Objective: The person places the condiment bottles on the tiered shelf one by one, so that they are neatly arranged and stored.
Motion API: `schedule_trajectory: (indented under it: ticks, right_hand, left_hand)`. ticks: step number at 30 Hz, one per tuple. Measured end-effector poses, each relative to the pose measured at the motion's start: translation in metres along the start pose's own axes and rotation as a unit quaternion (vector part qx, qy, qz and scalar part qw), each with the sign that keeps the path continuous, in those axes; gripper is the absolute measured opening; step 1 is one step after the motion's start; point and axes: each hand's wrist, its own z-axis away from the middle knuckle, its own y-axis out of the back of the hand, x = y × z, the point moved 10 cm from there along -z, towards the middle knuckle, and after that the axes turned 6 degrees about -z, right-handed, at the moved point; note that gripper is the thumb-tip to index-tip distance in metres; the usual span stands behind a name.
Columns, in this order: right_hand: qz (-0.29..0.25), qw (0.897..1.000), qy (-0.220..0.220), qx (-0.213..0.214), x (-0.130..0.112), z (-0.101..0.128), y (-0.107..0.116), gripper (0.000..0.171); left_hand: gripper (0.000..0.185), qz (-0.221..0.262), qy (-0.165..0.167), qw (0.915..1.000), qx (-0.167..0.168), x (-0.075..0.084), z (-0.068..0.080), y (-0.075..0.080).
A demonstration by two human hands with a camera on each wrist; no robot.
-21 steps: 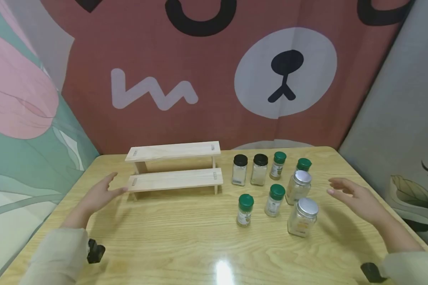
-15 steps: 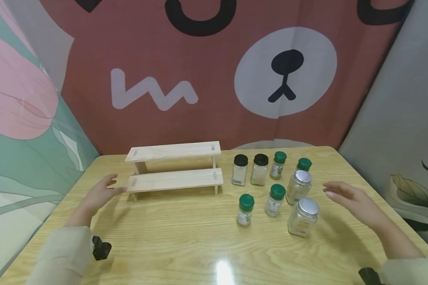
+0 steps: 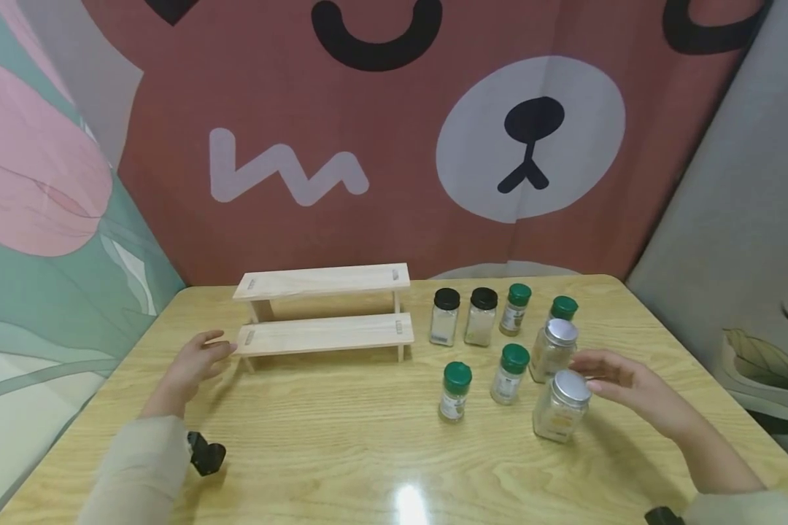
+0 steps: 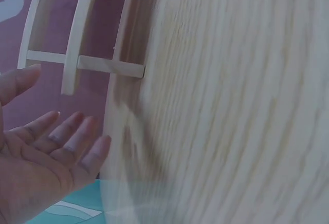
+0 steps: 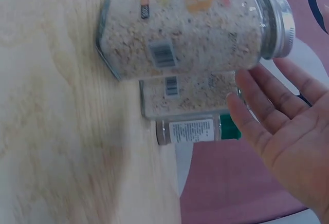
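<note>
1. Right hand (image 3: 620,383): lower right of the head view, fingers extended and relaxed. The grip is released and holds nothing. The fingertips sit just beside the cap of the near silver-capped jar (image 3: 560,406).
2. Near silver-capped jar: stands upright on the tabletop (image 3: 341,445), lower right of centre. In the right wrist view it fills the upper frame, with pale granules visible inside (image 5: 185,29).
3. Second silver-capped jar (image 3: 552,348): upright directly behind the first, close to it.
4. Green-capped jars (image 3: 455,390): four upright, spread through the jar group right of centre.
5. Black-capped jars (image 3: 445,315): two upright, side by side, right of the wooden rack (image 3: 325,313).
6. Left hand (image 3: 197,362): left of centre, grip released, fingers loosely extended, just beside the left end of the rack's lower step. Contact cannot be determined.
</note>
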Motion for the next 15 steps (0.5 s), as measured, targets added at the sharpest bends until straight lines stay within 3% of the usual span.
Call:
schedule_trajectory:
  ticks: [6,15]
  right_hand:
    - [-0.025,1.0,0.006,-0.014,0.005,0.002,-0.009,0.035]
    - [-0.061,0.998,0.003,-0.035,0.007,0.001,-0.019,0.038]
  left_hand:
    - [0.066,0.019,-0.006,0.9997,0.012,0.001,-0.007,-0.008]
    - [0.063,0.031,0.011,0.9989,0.035,-0.001,-0.016,-0.011]
